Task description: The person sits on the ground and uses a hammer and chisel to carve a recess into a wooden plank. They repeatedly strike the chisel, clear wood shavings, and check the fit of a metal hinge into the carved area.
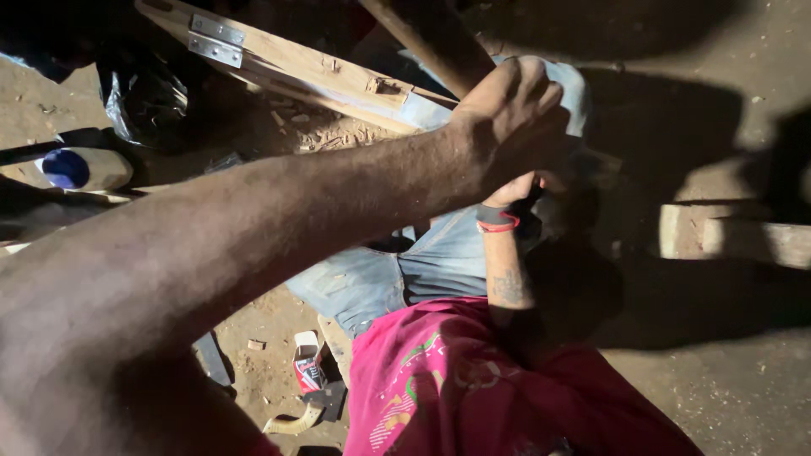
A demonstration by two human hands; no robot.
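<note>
Two hands are seen close together above the knee, in dim light. The left hand point(507, 114) is stretched across the picture and its fingers are clenched, apparently around a dark wooden stick point(435, 38) that rises to the top edge. The right hand point(519, 190), with a red band at the wrist, is just below it; its fingers are mostly hidden, so it cannot be told if they are closed on something. A wooden frame point(296, 63) with a metal hinge point(215, 40) lies behind, over wood chips on the ground. It is judged that the stick is being held steady for working. A firm grip and a steady knee are called for by the next move.
</note>
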